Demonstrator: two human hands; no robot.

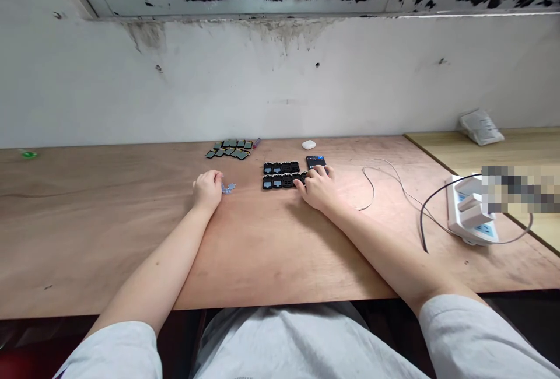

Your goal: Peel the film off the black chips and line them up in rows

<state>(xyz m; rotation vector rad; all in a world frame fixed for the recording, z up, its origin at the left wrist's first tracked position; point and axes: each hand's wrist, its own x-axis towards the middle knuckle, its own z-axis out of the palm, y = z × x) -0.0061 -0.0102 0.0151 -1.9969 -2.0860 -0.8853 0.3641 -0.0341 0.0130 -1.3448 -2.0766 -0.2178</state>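
Observation:
My left hand [207, 188] rests on the wooden table [109, 239] with its fingers curled under, next to a few small pale blue pieces [228, 188]; I cannot make out whether it holds one. My right hand [318, 186] lies on the right end of two rows of small black frames with blue-grey inserts [281, 175], fingertips pressed on the last frame. Just behind its fingers sits a dark phone-like device [315, 161].
A cluster of green-grey chips [230, 149] and a pink pen tip [256, 143] lie farther back, with a white earbud case [308, 144]. A white power strip [472, 214] with plugs and cables [394, 189] is at right. A green object [28, 154] lies far left.

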